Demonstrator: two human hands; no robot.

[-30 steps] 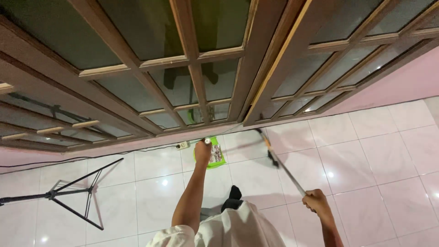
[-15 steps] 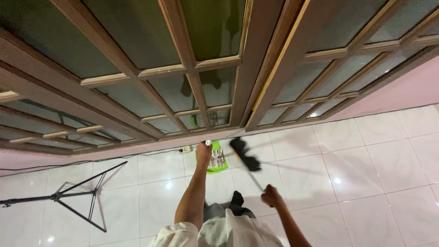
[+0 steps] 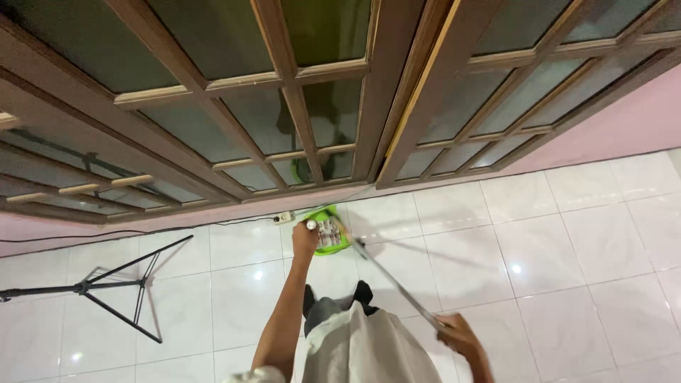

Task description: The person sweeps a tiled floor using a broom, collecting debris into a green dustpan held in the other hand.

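Head view | left hand (image 3: 305, 240) closed around dustpan handle (image 3: 310, 225), green dustpan (image 3: 330, 234) on floor | right hand (image 3: 460, 335) gripping broom stick (image 3: 394, 284).

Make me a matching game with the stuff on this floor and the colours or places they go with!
Things:
1. tripod stand
2. dustpan
3. wall
4. broom handle

Matches:
A. pink
B. green
C. held in the right hand
D. black, at the left on the tiles

Pairs: 1-D, 2-B, 3-A, 4-C
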